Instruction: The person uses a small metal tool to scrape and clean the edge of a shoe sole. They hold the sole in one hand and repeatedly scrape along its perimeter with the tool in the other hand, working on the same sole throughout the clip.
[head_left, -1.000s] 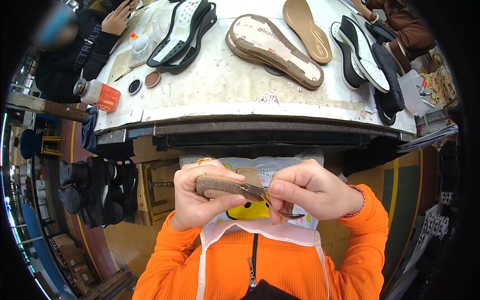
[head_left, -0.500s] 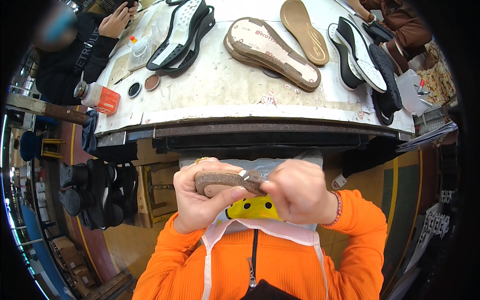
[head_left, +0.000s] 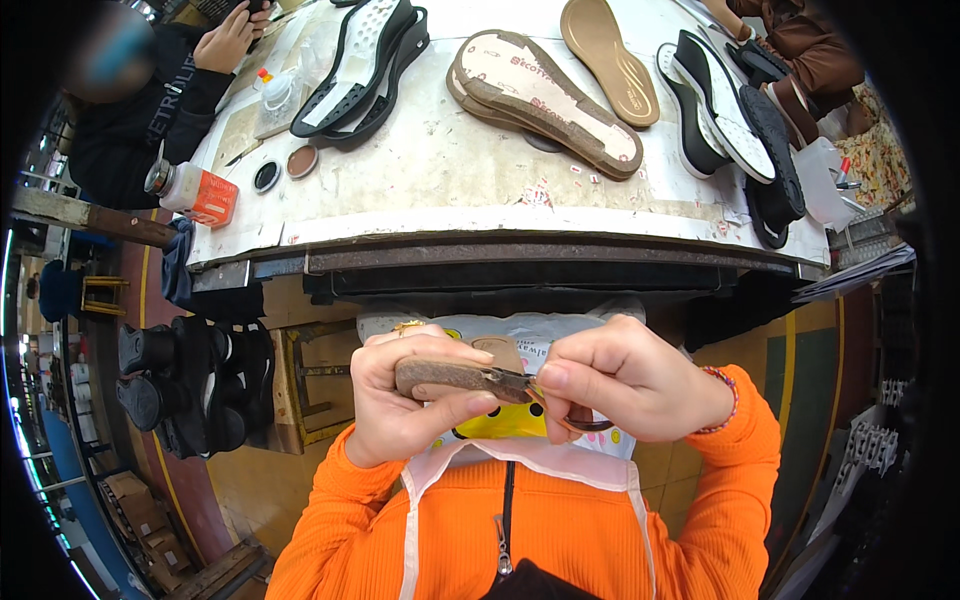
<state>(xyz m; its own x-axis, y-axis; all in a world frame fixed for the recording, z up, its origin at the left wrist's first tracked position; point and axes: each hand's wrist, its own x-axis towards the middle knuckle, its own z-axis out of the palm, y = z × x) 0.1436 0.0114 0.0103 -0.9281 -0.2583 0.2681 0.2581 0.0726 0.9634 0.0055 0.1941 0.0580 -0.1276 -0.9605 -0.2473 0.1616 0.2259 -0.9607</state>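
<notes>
My left hand (head_left: 395, 405) is closed round a shoe insole (head_left: 438, 376) with a brown, cork-like edge, held up in front of my apron. The thumb lies along its near face and the fingers go behind it. In my right hand (head_left: 640, 385) is a pair of small dark scissors (head_left: 515, 380). Their blades are at the insole's edge, and a finger loop shows below my fingers. Whether the blades are cutting into the edge I cannot make out.
Across the worktable (head_left: 400, 200) lie a stack of cork-edged insoles (head_left: 545, 85), a tan insole (head_left: 612, 65) and black-and-white soles (head_left: 365, 75). A white bottle with an orange label (head_left: 205, 195) stands at the left edge. Black soles (head_left: 200, 385) are piled lower left. Two other people sit opposite.
My right hand was blurred and closer to the insole; now it is turned, slightly further right, with the scissors' loop showing. The insole has tilted a little in my left hand.
</notes>
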